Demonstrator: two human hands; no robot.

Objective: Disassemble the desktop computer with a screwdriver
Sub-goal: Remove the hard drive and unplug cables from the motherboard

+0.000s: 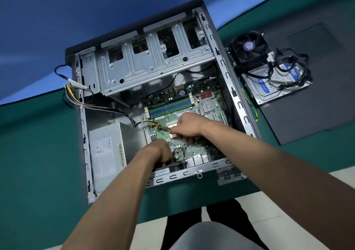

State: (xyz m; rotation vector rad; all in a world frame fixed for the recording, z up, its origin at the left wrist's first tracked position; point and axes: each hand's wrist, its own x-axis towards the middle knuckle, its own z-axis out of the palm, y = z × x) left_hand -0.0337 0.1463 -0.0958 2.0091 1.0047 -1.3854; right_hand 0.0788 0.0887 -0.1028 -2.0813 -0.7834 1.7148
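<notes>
The open desktop case (pixel 226 76) lies flat on the green table, with its motherboard (pixel 194 149) exposed. My right hand (pixel 189 124) reaches into the middle of the board, its fingers curled and pinching the shiny metal frame of the CPU socket (pixel 172 134). My left hand (pixel 161 150) is just below it near the rear ports, with fingers bent down onto the board; what they hold is hidden. No screwdriver is in view.
A silver power supply (pixel 107 146) fills the case's lower left, its yellow and black cables (pixel 151 123) running to the board. The empty drive cage (pixel 146 57) spans the far end. A fan cooler (pixel 249 47) and hard drive (pixel 269 88) lie on the dark side panel (pixel 307 115) to the right.
</notes>
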